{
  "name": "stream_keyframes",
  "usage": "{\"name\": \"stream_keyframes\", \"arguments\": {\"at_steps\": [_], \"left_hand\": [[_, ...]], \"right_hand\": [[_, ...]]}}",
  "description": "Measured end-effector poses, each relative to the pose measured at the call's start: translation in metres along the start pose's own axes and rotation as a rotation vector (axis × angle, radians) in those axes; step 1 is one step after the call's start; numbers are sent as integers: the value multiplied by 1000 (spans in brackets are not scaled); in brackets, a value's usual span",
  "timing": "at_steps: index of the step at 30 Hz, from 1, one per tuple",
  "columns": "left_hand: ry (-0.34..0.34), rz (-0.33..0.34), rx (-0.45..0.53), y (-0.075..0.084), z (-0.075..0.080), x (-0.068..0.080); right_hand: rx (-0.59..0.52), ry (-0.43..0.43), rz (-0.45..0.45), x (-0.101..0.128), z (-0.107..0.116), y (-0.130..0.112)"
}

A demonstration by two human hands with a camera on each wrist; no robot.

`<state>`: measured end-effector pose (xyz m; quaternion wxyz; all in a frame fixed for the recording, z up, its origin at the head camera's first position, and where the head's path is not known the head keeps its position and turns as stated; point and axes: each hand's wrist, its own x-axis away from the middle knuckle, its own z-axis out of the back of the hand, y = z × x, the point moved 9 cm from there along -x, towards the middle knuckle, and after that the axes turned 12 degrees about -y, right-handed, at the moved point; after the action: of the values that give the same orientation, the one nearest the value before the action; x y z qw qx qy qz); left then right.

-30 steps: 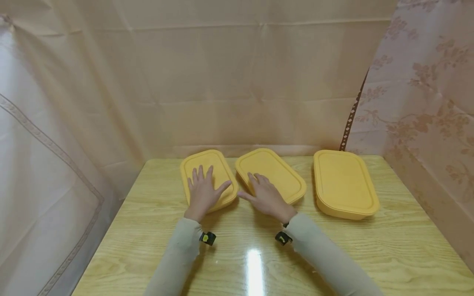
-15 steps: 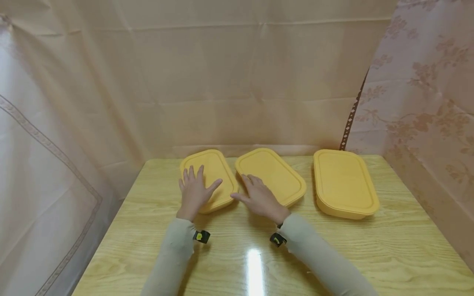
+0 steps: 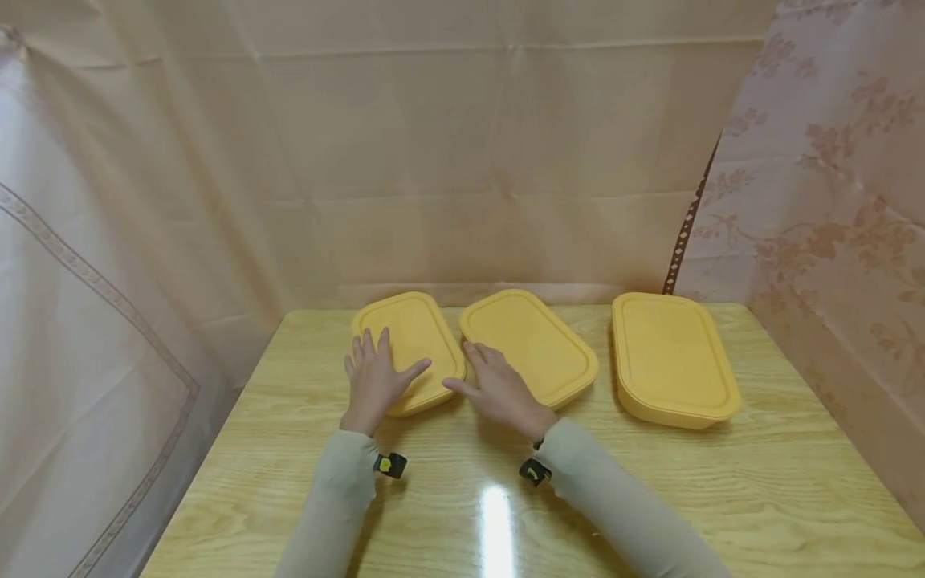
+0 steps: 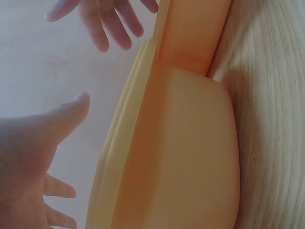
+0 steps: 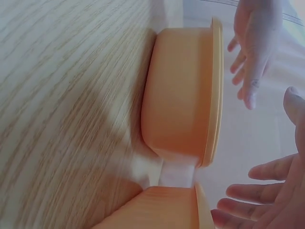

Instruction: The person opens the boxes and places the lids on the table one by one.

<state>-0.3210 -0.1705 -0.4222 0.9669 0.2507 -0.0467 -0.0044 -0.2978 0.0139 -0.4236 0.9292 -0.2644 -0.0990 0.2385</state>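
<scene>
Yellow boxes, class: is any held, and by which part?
Nothing is held: the left hand hovers over the left box, right hand near the middle box.

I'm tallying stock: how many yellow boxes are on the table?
3: left box, below the left hand; middle box, near the right hand; right box, standing apart.

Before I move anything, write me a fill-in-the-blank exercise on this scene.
On the table, the number of yellow containers is ____.
Of the left grip and the right grip, the one nearer the leftmost container is the ____.
In the head view, the floral cloth hangs on the ____ side.
Missing words: three; left; right.
</scene>
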Motion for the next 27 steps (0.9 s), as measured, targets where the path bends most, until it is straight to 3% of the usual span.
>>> {"name": "stream_keyframes", "arguments": {"at_steps": [14,27], "left_hand": [[-21,46,17,-14,-3,2],[4,58,39,-23,-4,7]], "right_hand": [[-20,11,14,-2,-6,-7],[-53,5,-9,-5,-18,-6]]}}
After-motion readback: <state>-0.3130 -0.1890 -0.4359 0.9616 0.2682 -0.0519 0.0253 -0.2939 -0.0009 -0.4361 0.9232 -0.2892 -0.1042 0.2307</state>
